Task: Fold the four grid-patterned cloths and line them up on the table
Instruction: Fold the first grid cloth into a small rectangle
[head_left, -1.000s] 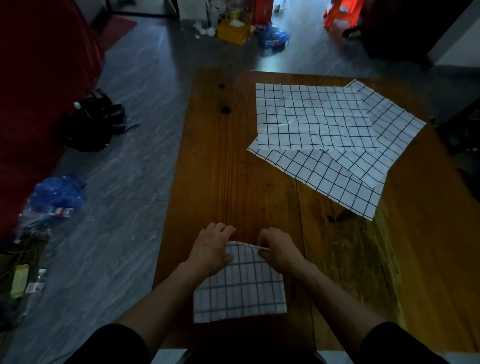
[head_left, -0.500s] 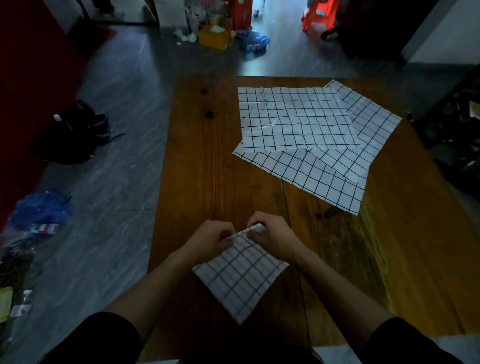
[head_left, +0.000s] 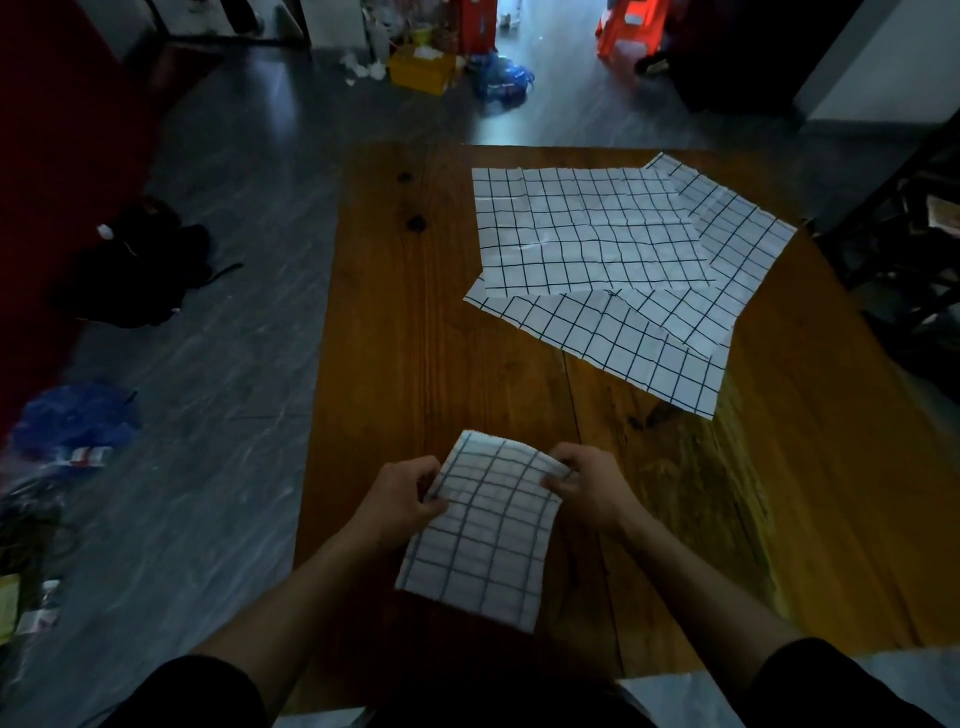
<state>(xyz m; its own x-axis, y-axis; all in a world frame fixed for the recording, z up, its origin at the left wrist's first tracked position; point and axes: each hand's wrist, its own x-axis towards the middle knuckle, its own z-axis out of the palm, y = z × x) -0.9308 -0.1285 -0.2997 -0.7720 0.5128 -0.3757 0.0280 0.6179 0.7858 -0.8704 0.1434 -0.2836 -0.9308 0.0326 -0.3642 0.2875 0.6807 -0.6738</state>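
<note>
- Folded cloth (head_left: 483, 525) being held up over near edge of wooden table (head_left: 415, 364), between both hands, lower end hanging toward the person.
- L hand (head_left: 402, 501) gripping cloth's left edge near top, fingers curled round it.
- R hand (head_left: 587, 486) pinching top right corner, fingers curled.
- Unfolded cloths (head_left: 587, 234) lying flat w/ overlap at far right of table, well apart from hands; top one square-on, others skewed beneath.
- Dim room; yellow box (head_left: 422, 70) sitting on floor beyond table.
</note>
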